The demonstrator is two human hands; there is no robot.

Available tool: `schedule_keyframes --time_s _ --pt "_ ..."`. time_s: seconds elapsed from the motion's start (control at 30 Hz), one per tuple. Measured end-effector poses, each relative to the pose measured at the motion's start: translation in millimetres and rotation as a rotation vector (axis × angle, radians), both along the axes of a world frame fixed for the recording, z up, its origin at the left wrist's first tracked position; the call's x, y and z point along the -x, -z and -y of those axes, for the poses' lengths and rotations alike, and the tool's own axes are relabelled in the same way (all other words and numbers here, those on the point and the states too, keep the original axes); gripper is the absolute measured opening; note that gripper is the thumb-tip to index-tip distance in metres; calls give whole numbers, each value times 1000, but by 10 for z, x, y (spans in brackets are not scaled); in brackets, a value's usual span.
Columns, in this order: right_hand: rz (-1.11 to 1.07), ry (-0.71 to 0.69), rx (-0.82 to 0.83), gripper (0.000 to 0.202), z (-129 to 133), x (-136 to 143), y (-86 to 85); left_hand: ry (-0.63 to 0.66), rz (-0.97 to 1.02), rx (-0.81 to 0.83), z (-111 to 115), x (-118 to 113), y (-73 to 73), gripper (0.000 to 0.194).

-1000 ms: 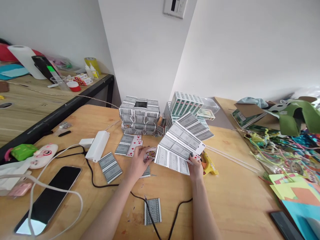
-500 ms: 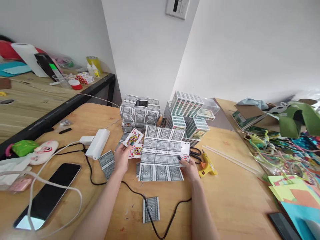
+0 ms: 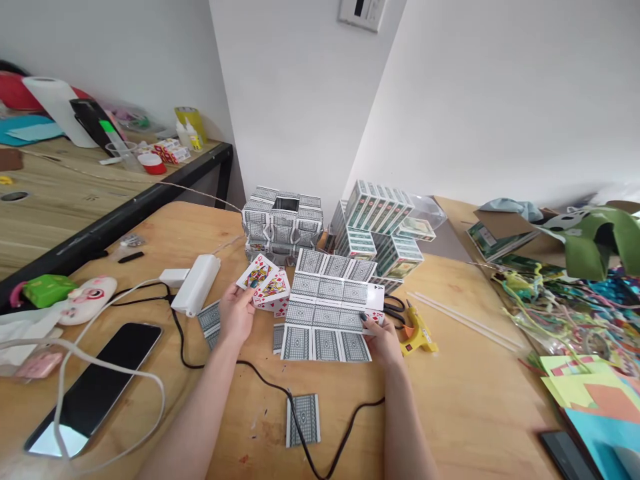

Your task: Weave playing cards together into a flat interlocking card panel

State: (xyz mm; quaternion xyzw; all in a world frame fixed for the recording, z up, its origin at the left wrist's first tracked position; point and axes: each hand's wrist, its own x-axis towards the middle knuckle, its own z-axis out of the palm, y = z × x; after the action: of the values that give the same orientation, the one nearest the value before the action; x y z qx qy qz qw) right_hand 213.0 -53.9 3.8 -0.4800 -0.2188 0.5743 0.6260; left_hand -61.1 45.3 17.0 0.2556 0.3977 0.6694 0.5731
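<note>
My left hand (image 3: 239, 313) pinches a few face-up playing cards (image 3: 265, 280), a queen of diamonds among them, with the thumb on top. My right hand (image 3: 381, 337) grips the lower right edge of a panel of joined playing cards (image 3: 327, 308), backs facing up, its thumb lying over a red-marked card. An ace (image 3: 376, 295) sticks out at the panel's right side. Behind the panel stands a box-like structure of cards (image 3: 283, 223) with a square opening on top. Under my left wrist area lie more patterned cards (image 3: 210, 323), partly hidden.
Stacked card boxes (image 3: 380, 220) stand behind the panel. Black scissors (image 3: 395, 308), a yellow glue gun (image 3: 420, 332) and clear glue sticks (image 3: 465, 320) lie right. A black cable (image 3: 270, 381) crosses a loose card piece (image 3: 304, 420) in front. Left are a white power strip (image 3: 197, 285) and a phone (image 3: 95, 387).
The cards in my left hand have fanned apart and tilted, showing more of their faces. The panel in my right hand has shifted slightly to the right in view.
</note>
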Motion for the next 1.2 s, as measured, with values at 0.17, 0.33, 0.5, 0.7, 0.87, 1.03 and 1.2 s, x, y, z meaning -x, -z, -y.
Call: schedule_keyframes --time_s 0.17,0.33,0.5,0.7,0.87,1.03,1.2 --pt "-4 8 -8 26 8 -5 16 0 24 7 -21 12 6 28" --pt "9 20 -1 28 7 -1 33 25 53 11 -24 -26 44 28" --pt "25 3 -7 29 -2 -2 30 61 66 63 -28 -27 84 29" --pt "27 -3 -15 28 -14 2 55 138 110 95 -32 -11 92 34" --pt "17 7 0 25 -17 4 76 145 127 109 -34 5 65 34" --pt "16 9 0 26 -26 8 72 161 88 98 -20 21 32 36" --pt "12 10 4 24 -22 14 45 195 -5 105 -5 79 -28 34"
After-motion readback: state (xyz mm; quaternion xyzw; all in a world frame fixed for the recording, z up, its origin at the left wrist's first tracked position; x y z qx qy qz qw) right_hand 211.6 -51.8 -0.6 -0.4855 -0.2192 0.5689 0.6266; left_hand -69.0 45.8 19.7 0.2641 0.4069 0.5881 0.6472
